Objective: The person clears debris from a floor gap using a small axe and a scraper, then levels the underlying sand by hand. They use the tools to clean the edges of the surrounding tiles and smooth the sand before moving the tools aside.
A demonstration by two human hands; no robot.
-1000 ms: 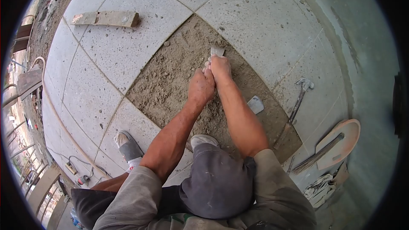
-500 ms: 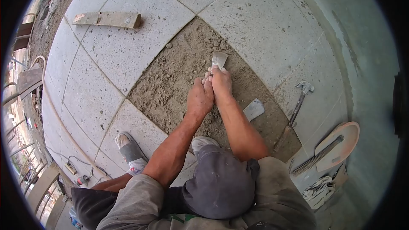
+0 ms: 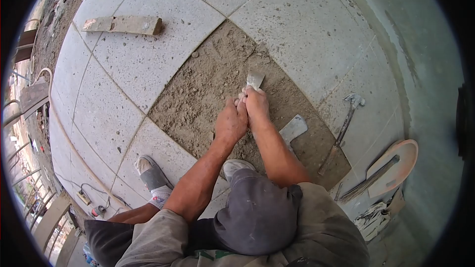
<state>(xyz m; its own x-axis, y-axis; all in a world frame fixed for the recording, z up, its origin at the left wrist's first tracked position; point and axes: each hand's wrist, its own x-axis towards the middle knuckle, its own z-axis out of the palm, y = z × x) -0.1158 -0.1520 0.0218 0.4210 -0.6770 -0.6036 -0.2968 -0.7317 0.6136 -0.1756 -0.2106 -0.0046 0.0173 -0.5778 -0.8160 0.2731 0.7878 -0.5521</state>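
Observation:
A scraper [image 3: 255, 79] with a wide flat metal blade points away from me over a square of loose sandy soil [image 3: 198, 84] set among the tiles. My right hand [image 3: 257, 105] is closed round its handle, which the fingers mostly hide. Pressed against it, my left hand [image 3: 231, 120] is closed too, its fingers meeting the right ones at the handle. To the right of my right forearm, a second flat metal blade [image 3: 294, 127] lies on the soil, partly covered by the arm.
A hammer [image 3: 346, 123] lies across the soil's right edge. A dustpan-like tray [image 3: 403, 160] and a bundle of thin sticks [image 3: 368, 180] are at the right, by the wall. A wooden block [image 3: 123, 24] rests on the upper-left tiles. A hose [image 3: 69, 136] runs along the left.
Both hands and the scraper have come a short way back toward me. The blade is now lower over the soil in view, with the grip unchanged.

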